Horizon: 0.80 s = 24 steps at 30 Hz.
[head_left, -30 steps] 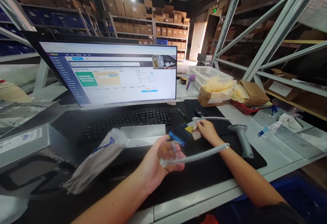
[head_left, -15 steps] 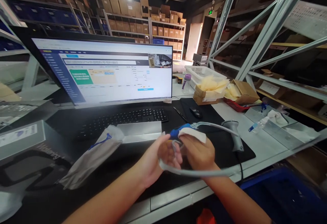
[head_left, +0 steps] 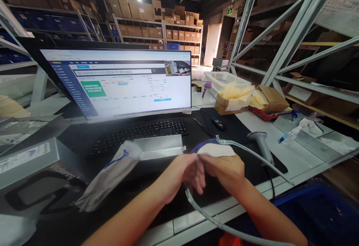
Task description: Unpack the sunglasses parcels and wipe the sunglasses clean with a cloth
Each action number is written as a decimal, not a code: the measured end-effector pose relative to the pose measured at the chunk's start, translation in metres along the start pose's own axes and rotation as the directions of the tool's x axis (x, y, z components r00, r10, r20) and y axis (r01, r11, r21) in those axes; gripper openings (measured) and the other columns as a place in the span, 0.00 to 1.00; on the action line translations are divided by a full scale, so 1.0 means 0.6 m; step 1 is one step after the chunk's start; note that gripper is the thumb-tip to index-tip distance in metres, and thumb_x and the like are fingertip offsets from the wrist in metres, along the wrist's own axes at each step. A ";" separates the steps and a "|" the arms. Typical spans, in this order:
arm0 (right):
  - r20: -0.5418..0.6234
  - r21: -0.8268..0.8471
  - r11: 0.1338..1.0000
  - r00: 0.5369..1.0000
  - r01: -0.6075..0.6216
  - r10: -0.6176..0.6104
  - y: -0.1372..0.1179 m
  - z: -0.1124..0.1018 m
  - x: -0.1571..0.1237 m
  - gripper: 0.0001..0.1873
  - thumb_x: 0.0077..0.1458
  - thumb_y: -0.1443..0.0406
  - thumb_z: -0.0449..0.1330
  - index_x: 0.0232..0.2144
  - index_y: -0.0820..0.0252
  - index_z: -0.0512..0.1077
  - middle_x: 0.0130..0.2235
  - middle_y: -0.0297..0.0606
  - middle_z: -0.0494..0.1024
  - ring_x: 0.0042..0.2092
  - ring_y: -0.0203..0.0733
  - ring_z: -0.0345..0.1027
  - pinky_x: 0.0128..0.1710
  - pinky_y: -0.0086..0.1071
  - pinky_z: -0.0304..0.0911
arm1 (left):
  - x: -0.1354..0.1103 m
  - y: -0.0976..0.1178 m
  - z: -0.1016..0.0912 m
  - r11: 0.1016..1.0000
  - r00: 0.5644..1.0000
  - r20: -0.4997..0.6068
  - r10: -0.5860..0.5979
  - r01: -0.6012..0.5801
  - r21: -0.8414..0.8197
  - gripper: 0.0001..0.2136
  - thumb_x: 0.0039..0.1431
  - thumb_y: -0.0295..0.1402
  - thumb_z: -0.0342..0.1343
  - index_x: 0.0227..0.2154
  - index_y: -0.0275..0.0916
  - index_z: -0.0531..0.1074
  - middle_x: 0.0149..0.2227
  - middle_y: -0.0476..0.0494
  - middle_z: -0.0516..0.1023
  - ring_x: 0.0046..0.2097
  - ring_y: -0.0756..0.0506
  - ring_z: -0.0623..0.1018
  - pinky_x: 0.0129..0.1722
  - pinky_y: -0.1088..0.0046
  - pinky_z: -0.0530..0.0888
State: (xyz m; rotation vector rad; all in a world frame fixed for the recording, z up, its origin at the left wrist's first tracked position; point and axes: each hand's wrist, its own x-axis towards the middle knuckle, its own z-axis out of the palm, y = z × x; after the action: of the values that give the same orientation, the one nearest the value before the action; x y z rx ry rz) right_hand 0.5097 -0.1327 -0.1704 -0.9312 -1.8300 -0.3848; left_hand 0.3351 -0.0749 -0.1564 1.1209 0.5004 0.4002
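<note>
Both hands are together above the front of the desk, on a blue band-like piece (head_left: 209, 141) with long, curved, clear-grey arms. Its exact kind I cannot make out. My left hand (head_left: 182, 176) pinches it near the middle, with the lower fingers curled. In my right hand (head_left: 227, 169) a small white cloth (head_left: 215, 150) with a zigzag edge is pressed against the blue part. One clear arm (head_left: 260, 154) sweeps right past the scanner; the other (head_left: 207, 216) loops down over the desk edge. A grey drawstring pouch (head_left: 112, 175) lies left of my hands, beside an opened silver-grey box (head_left: 161, 147).
A monitor (head_left: 126, 107) stands behind a black keyboard (head_left: 146, 130). Rightward are a mouse (head_left: 218, 123), a pen (head_left: 201, 125), a handheld scanner (head_left: 260, 145) and a spray bottle (head_left: 288, 135). A large grey printed box (head_left: 30, 167) occupies the left. A blue bin (head_left: 316, 212) sits below the right edge.
The blue piece has turned, its lower arm swinging further down and the other reaching further right. My hands have moved slightly right and closer together. More of the white cloth shows.
</note>
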 end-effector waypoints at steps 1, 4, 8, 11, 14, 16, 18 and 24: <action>0.012 -0.005 1.000 1.000 0.003 -0.003 0.000 -0.001 0.013 0.25 0.63 0.76 0.54 0.57 0.51 0.73 0.42 0.35 0.84 0.47 0.40 0.79 0.46 0.33 0.75 | -0.001 0.004 -0.002 1.000 1.000 -0.006 0.007 -0.007 0.012 0.20 0.63 0.49 0.48 0.28 0.35 0.70 0.24 0.38 0.78 0.22 0.45 0.77 0.26 0.72 0.71; 0.044 -0.007 1.000 0.999 0.010 -0.009 -0.003 0.006 0.048 0.21 0.64 0.76 0.53 0.54 0.54 0.74 0.39 0.37 0.84 0.48 0.40 0.77 0.44 0.33 0.74 | -0.006 0.018 -0.009 0.998 0.998 -0.040 0.046 -0.044 0.049 0.20 0.63 0.49 0.48 0.28 0.35 0.70 0.24 0.38 0.78 0.23 0.45 0.77 0.26 0.72 0.70; 0.130 -0.016 0.996 0.988 0.084 -0.081 0.002 0.024 0.079 0.16 0.64 0.74 0.54 0.50 0.60 0.75 0.45 0.43 0.82 0.51 0.43 0.75 0.49 0.37 0.72 | -0.015 0.036 -0.023 0.991 0.988 -0.093 0.121 -0.115 0.067 0.20 0.64 0.48 0.48 0.28 0.35 0.70 0.24 0.38 0.77 0.23 0.44 0.77 0.25 0.72 0.70; 0.160 -0.159 0.973 0.977 0.167 -0.141 0.018 0.032 0.098 0.16 0.63 0.75 0.53 0.50 0.63 0.75 0.47 0.46 0.81 0.50 0.45 0.74 0.49 0.38 0.71 | -0.020 0.049 -0.033 0.983 0.973 -0.147 0.176 -0.167 0.071 0.20 0.64 0.48 0.48 0.28 0.34 0.70 0.24 0.39 0.77 0.23 0.45 0.77 0.26 0.72 0.69; 0.071 -0.322 0.941 0.994 0.101 -0.083 0.029 0.044 0.115 0.16 0.62 0.77 0.53 0.48 0.65 0.75 0.44 0.47 0.82 0.47 0.47 0.75 0.45 0.38 0.70 | -0.023 0.058 -0.040 0.977 0.961 -0.177 0.211 -0.201 0.070 0.21 0.63 0.49 0.48 0.29 0.34 0.71 0.25 0.40 0.77 0.23 0.46 0.77 0.27 0.73 0.69; 0.030 -0.277 0.959 0.998 0.058 -0.052 0.029 0.055 0.123 0.15 0.61 0.78 0.53 0.45 0.65 0.76 0.43 0.46 0.82 0.45 0.46 0.75 0.45 0.38 0.70 | -0.025 0.061 -0.043 0.974 0.957 -0.184 0.226 -0.216 0.072 0.21 0.63 0.49 0.48 0.29 0.34 0.71 0.25 0.40 0.77 0.23 0.46 0.77 0.27 0.73 0.69; 0.056 -0.081 0.993 0.996 0.080 -0.076 0.026 0.068 0.129 0.13 0.61 0.77 0.54 0.42 0.63 0.75 0.42 0.44 0.81 0.46 0.43 0.75 0.46 0.36 0.70 | -0.026 0.063 -0.046 0.969 0.949 -0.194 0.247 -0.237 0.073 0.21 0.63 0.49 0.48 0.28 0.34 0.71 0.24 0.40 0.77 0.23 0.45 0.76 0.26 0.72 0.69; 0.014 -0.060 0.996 0.998 0.059 -0.059 0.041 0.088 0.139 0.14 0.61 0.77 0.54 0.42 0.61 0.76 0.43 0.43 0.81 0.45 0.44 0.74 0.46 0.37 0.70 | -0.022 0.063 -0.056 0.968 0.939 -0.234 0.251 -0.239 0.081 0.23 0.63 0.52 0.48 0.29 0.34 0.71 0.24 0.40 0.78 0.23 0.46 0.76 0.26 0.72 0.69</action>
State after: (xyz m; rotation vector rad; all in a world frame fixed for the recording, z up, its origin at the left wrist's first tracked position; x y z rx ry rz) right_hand 0.4777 -0.0484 -0.1237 -0.9239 -1.8692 -0.4740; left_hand 0.3034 -0.0425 -0.1306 1.1949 0.5894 0.7528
